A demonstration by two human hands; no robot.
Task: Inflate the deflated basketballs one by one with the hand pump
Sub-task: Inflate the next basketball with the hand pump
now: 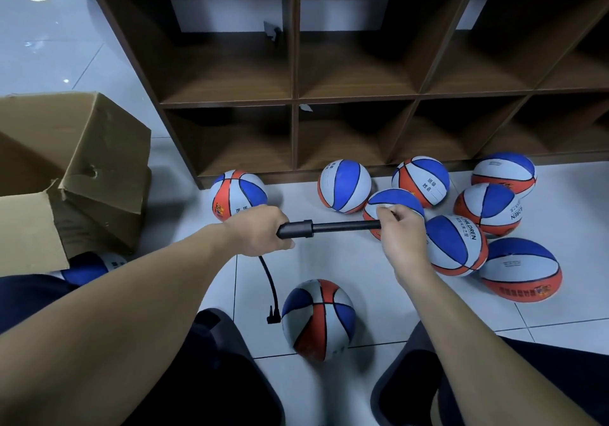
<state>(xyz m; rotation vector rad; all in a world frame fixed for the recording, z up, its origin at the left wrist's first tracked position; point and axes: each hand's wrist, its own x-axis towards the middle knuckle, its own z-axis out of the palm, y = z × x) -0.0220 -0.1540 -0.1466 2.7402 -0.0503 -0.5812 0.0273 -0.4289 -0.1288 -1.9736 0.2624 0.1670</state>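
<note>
I hold a black hand pump level above the floor. My left hand grips its barrel and my right hand grips the handle end, with the rod drawn out between them. A thin black hose hangs from the barrel down to a nozzle that sits against the left side of a red, white and blue basketball on the floor between my knees. Whether the needle is in the ball I cannot tell.
Several more basketballs lie on the white tiled floor at the right, and one by the brown wooden cubby shelf. An open cardboard box stands at the left, with another ball partly hidden below it.
</note>
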